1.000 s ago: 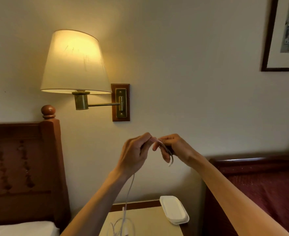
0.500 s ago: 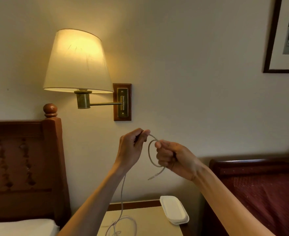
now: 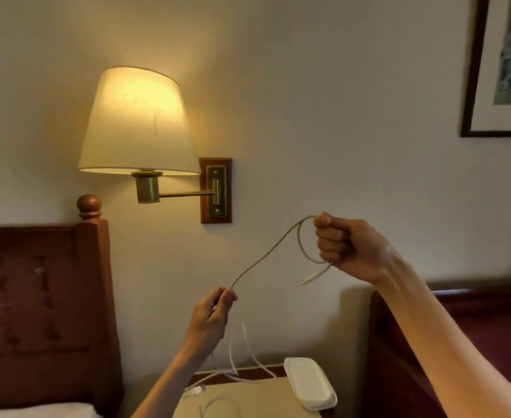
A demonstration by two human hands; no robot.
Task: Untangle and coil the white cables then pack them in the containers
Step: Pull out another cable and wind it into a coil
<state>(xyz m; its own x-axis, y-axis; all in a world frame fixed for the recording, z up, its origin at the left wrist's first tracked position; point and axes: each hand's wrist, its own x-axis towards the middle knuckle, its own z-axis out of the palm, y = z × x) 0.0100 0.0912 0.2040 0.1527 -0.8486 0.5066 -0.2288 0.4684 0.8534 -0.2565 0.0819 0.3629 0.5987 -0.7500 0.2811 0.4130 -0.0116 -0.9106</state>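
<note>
Your right hand is fisted around a small loop of the thin white cable, its plug end dangling just below. Your left hand pinches the same cable lower down; the rest trails onto the beige bench beside the white lidded plastic container. Since half a second ago, your hands have moved apart, left dropping, right rising.

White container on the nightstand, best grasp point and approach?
Judging from this view: grip the container across its narrow width, on the long side edges, coming from above. It lies flat and closed on the nightstand, oblong with rounded corners and a protruding rim. Its right side overhangs the edge, so lift gently.
</note>
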